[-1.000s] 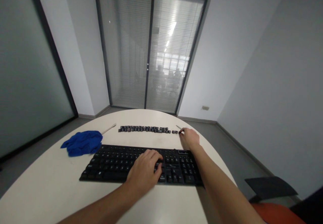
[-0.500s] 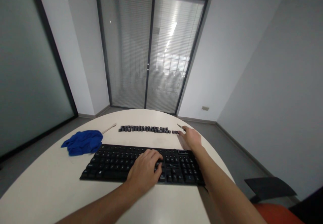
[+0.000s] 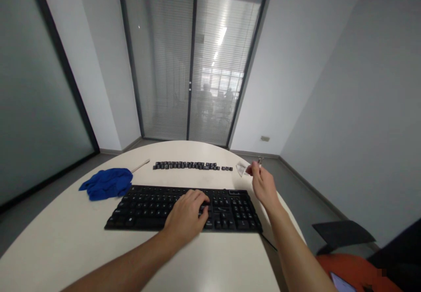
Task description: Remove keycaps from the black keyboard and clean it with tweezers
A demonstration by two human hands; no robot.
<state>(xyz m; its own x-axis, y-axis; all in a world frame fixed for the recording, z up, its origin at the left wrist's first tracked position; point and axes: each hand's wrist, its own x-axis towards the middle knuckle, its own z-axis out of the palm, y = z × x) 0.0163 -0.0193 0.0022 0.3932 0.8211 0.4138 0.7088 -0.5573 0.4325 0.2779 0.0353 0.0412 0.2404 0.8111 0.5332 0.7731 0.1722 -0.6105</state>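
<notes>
White table [image 3: 79, 243]: left hand [image 3: 186, 211], spread, should brace the keyboard [image 3: 144, 208] beneath it; right hand [image 3: 264, 186], clamped on a tool [image 3: 260, 161], should clear the keycaps [image 3: 184, 165] to its left.

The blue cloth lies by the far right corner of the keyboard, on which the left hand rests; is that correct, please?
No: the head view shows the blue cloth by the far left corner of the keyboard, on which the left hand rests.
</notes>
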